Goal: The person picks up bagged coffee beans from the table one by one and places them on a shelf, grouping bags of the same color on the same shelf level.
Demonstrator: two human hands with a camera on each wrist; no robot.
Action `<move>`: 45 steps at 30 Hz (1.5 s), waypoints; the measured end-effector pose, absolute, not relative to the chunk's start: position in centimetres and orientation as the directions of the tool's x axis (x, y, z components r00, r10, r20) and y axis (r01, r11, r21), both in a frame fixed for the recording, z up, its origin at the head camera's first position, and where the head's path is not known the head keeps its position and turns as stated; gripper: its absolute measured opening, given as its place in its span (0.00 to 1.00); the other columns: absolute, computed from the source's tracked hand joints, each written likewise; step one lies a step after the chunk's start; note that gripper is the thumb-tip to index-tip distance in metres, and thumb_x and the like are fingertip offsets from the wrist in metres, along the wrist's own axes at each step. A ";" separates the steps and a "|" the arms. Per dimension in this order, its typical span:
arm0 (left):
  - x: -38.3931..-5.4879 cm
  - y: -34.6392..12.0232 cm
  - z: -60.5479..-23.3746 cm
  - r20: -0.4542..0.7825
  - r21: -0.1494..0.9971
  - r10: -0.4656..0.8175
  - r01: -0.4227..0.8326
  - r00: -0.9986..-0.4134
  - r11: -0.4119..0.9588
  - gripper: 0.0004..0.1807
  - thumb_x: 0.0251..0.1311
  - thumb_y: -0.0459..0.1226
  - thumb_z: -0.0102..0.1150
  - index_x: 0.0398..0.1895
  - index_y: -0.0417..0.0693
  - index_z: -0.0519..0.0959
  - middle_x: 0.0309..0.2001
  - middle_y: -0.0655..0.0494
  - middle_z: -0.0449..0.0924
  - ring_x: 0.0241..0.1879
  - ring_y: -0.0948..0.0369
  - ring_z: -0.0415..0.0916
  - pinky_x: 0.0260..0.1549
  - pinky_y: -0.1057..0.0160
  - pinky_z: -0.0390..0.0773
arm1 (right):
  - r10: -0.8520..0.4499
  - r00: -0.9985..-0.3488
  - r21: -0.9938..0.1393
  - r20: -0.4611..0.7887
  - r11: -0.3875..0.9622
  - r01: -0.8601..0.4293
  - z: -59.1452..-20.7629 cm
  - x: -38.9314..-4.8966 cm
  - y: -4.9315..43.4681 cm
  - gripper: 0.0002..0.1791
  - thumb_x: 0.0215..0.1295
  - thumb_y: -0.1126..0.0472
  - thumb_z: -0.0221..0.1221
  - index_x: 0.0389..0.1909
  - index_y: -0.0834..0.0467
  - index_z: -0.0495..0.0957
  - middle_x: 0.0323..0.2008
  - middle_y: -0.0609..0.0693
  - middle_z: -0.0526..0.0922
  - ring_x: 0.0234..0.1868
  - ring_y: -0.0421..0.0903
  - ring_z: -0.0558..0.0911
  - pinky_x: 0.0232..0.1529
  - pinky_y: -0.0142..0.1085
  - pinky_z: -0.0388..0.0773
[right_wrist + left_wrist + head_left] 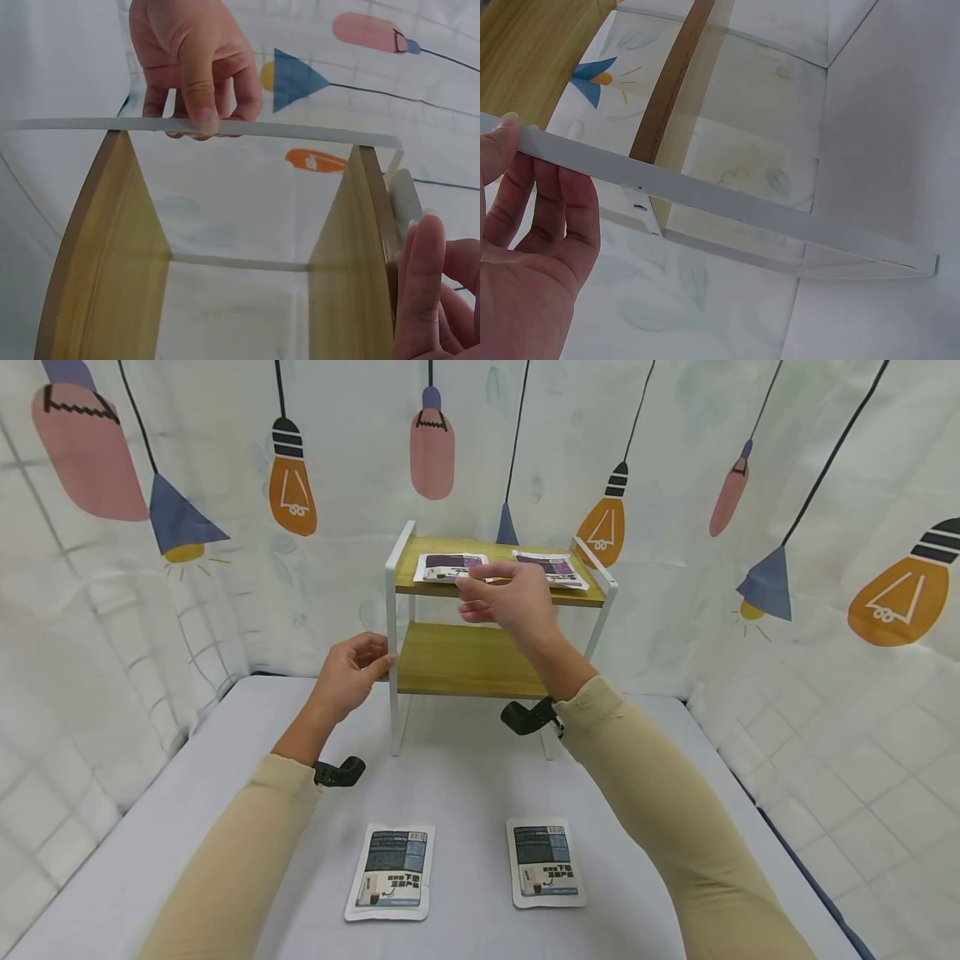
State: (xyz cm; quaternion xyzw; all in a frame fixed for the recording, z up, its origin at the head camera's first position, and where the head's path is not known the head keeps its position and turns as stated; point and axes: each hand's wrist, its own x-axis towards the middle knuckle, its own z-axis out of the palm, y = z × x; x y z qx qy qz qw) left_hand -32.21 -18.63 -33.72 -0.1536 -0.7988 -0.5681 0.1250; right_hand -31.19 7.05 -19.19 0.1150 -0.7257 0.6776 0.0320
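Observation:
A two-tier wooden shelf rack (465, 660) with a white frame stands on the table. My left hand (347, 678) grips its left upright (712, 196), thumb on one side and fingers curled on the other. Over the front edge of the top board, my right hand (513, 597) is at a white-bordered pouch (444, 562) with purple print, which lies on the left of the board. In the right wrist view, the right fingertips (424, 232) are right at that pouch's edge. A second such pouch (555, 570) lies on the right of the top board, partly behind the right hand.
Two pouches with dark blue and white print lie on the table in front of the rack, one left (392, 872) and one right (546, 864). A white curtain (352, 468) printed with lamps hangs behind the rack and along both sides.

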 end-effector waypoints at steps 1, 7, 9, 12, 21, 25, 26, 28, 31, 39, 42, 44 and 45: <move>-32.2 -18.6 -33.7 0.375 0.869 0.104 0.388 -0.921 0.306 0.14 0.72 0.39 0.60 0.55 0.41 0.78 0.46 0.51 0.81 0.46 0.62 0.81 0.45 0.71 0.85 | -0.120 -0.969 -0.972 0.217 0.062 -0.226 -19.3 -31.2 6.9 0.16 0.61 0.59 0.72 0.48 0.61 0.86 0.41 0.64 0.89 0.30 0.50 0.90 0.39 0.39 0.89; -32.1 -18.7 -33.7 0.371 0.872 0.118 0.390 -0.921 0.297 0.16 0.72 0.40 0.61 0.56 0.40 0.78 0.48 0.42 0.79 0.46 0.62 0.81 0.43 0.74 0.84 | -0.095 -0.957 -0.957 0.273 0.074 -0.281 -19.7 -31.1 6.4 0.12 0.61 0.60 0.72 0.43 0.62 0.87 0.38 0.62 0.89 0.30 0.50 0.90 0.38 0.41 0.89; -32.1 -18.7 -33.7 0.369 0.873 0.120 0.388 -0.921 0.295 0.16 0.72 0.40 0.61 0.56 0.40 0.78 0.49 0.42 0.79 0.46 0.62 0.81 0.43 0.74 0.84 | -0.087 -0.957 -0.957 0.277 0.069 -0.283 -19.7 -31.1 6.3 0.12 0.61 0.60 0.72 0.41 0.63 0.88 0.37 0.63 0.89 0.29 0.50 0.90 0.38 0.42 0.89; -32.1 -18.6 -33.7 0.370 0.874 0.119 0.388 -0.921 0.293 0.16 0.72 0.40 0.61 0.56 0.39 0.78 0.49 0.41 0.79 0.45 0.63 0.81 0.43 0.74 0.84 | -0.079 -0.959 -0.958 0.274 0.070 -0.279 -19.7 -31.1 6.3 0.11 0.61 0.60 0.73 0.40 0.62 0.88 0.35 0.62 0.89 0.28 0.49 0.90 0.37 0.42 0.89; -32.2 -18.6 -33.8 0.368 0.872 0.120 0.387 -0.922 0.299 0.16 0.72 0.40 0.60 0.57 0.40 0.78 0.49 0.42 0.79 0.45 0.64 0.81 0.44 0.74 0.84 | -0.075 -0.968 -0.967 0.239 0.076 -0.244 -19.3 -31.5 6.2 0.11 0.61 0.59 0.72 0.41 0.62 0.88 0.34 0.62 0.88 0.28 0.48 0.89 0.38 0.41 0.89; -32.1 -18.5 -33.7 0.370 0.874 0.120 0.389 -0.921 0.292 0.16 0.72 0.40 0.61 0.57 0.40 0.78 0.49 0.41 0.79 0.45 0.64 0.81 0.44 0.74 0.84 | -0.070 -0.969 -0.967 0.236 0.080 -0.241 -19.2 -31.5 6.3 0.11 0.62 0.59 0.71 0.41 0.61 0.88 0.33 0.60 0.88 0.28 0.49 0.89 0.38 0.42 0.89; -32.1 -18.5 -33.7 0.369 0.875 0.120 0.388 -0.922 0.290 0.16 0.72 0.40 0.61 0.56 0.40 0.78 0.49 0.41 0.79 0.45 0.64 0.82 0.44 0.74 0.84 | -0.069 -0.969 -0.967 0.238 0.081 -0.243 -19.3 -31.5 6.3 0.11 0.62 0.59 0.71 0.41 0.61 0.88 0.32 0.60 0.88 0.28 0.49 0.89 0.38 0.41 0.89; -32.2 -18.4 -33.7 0.371 0.874 0.121 0.390 -0.921 0.288 0.16 0.72 0.40 0.61 0.56 0.40 0.78 0.48 0.40 0.79 0.45 0.64 0.82 0.44 0.74 0.84 | -0.064 -0.967 -0.965 0.248 0.076 -0.253 -19.3 -31.4 6.3 0.11 0.62 0.59 0.72 0.42 0.61 0.88 0.31 0.59 0.88 0.28 0.49 0.89 0.37 0.41 0.89; -32.3 -18.5 -33.8 0.373 0.872 0.124 0.393 -0.919 0.293 0.16 0.72 0.39 0.60 0.57 0.41 0.78 0.49 0.41 0.79 0.45 0.65 0.82 0.44 0.74 0.83 | -0.057 -0.962 -0.961 0.266 0.064 -0.269 -19.5 -31.3 6.5 0.11 0.62 0.59 0.71 0.43 0.60 0.88 0.31 0.59 0.88 0.27 0.49 0.89 0.36 0.41 0.89; -32.1 -18.4 -33.6 0.375 0.869 0.119 0.393 -0.919 0.299 0.17 0.72 0.40 0.61 0.58 0.39 0.78 0.50 0.41 0.80 0.46 0.62 0.81 0.44 0.74 0.84 | -0.068 -0.950 -0.950 0.305 0.041 -0.308 -20.4 -30.8 7.1 0.12 0.63 0.57 0.71 0.45 0.58 0.88 0.34 0.59 0.89 0.29 0.51 0.90 0.35 0.40 0.89; -32.1 -18.5 -33.6 0.376 0.867 0.118 0.394 -0.919 0.304 0.17 0.72 0.40 0.60 0.58 0.40 0.79 0.49 0.43 0.80 0.45 0.63 0.81 0.45 0.71 0.85 | -0.075 -0.945 -0.947 0.318 0.029 -0.321 -20.8 -30.6 7.4 0.12 0.64 0.57 0.71 0.45 0.58 0.88 0.34 0.58 0.89 0.29 0.51 0.90 0.35 0.40 0.89; -32.2 -18.6 -33.6 0.377 0.866 0.120 0.396 -0.918 0.305 0.17 0.72 0.39 0.60 0.59 0.39 0.78 0.49 0.44 0.80 0.45 0.64 0.81 0.46 0.69 0.85 | -0.082 -0.942 -0.944 0.325 0.026 -0.328 -21.0 -30.4 7.6 0.13 0.65 0.56 0.70 0.46 0.58 0.88 0.35 0.59 0.89 0.30 0.53 0.90 0.35 0.40 0.89; -32.2 -18.6 -33.7 0.377 0.865 0.121 0.396 -0.918 0.307 0.17 0.73 0.39 0.60 0.59 0.39 0.78 0.49 0.44 0.80 0.45 0.65 0.81 0.46 0.69 0.85 | -0.085 -0.941 -0.943 0.327 0.030 -0.331 -21.1 -30.3 7.7 0.13 0.65 0.56 0.70 0.46 0.58 0.88 0.36 0.58 0.89 0.30 0.53 0.90 0.35 0.40 0.89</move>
